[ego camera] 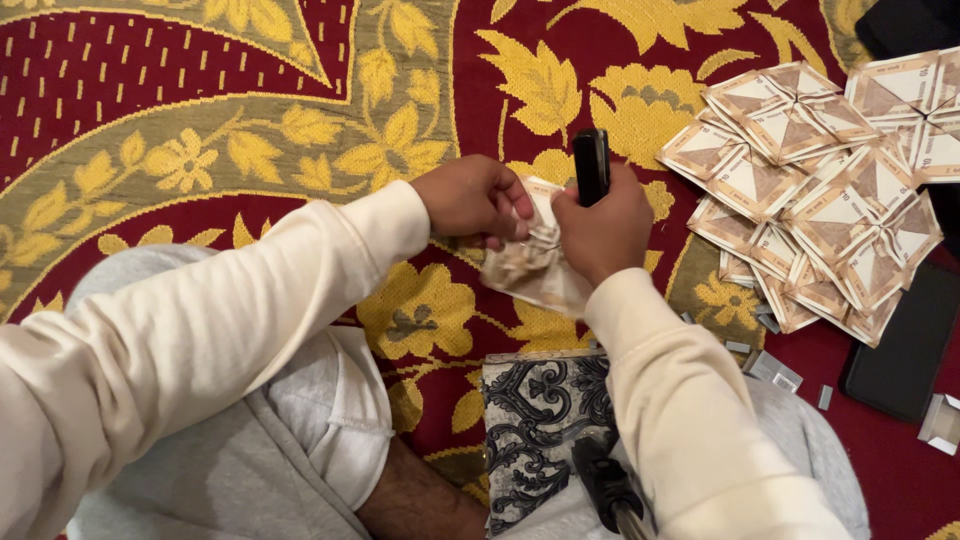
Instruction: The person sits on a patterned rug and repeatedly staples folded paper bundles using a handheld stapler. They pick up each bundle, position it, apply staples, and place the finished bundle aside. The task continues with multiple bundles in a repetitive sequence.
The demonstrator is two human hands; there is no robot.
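Floor: red carpet (pixel 150 80) with yellow flowers.
Left hand (pixel 470 200): fingers curled, pinching folded paper (pixel 530 265).
Right hand (pixel 600 230): fist closed round black stapler (pixel 591 165), touching the paper.
Paper: between both hands, blurred.
Pile (pixel 830 180): folded papers, cut off at right.

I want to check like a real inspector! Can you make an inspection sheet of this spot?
Surface: red and gold flowered carpet.
Job's things: folded paper piece held in left hand; black stapler gripped in right hand.
Clutter: pile of folded paper shapes; black phone; small staple boxes; black-and-white patterned pouch.
Grips: both hands closed on their things.
Cables: nothing seen.
Surroundings: person's grey-clad knees, cream sleeves.
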